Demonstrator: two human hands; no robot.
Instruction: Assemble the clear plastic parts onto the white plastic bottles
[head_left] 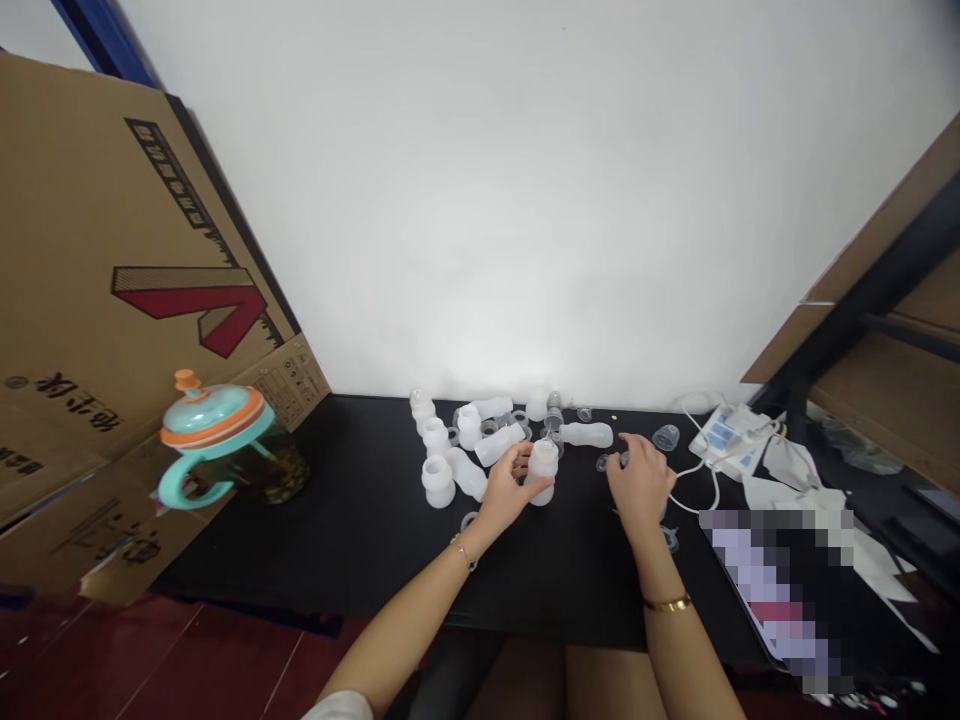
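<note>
My left hand point(516, 487) is wrapped round a small white bottle point(543, 470) that stands upright on the black table point(330, 550). To its right, my right hand point(640, 480) is over the table beside small clear parts, its fingers bent downward; whatever is at its fingertips is too small to make out. Several white bottles lie or stand behind and left of my left hand, among them an upright one point(438, 481) and a lying one point(499, 443). Another white bottle point(586, 434) lies on its side between the hands, farther back. A clear cap point(666, 437) is right of my right hand.
A jug point(225, 440) with a turquoise lid and handle stands at the left, before a large cardboard box point(112, 250). At the right are a white power strip point(731, 440) with cables, papers point(795, 495) and a partly pixelated flat object point(780, 590). A white wall rises behind.
</note>
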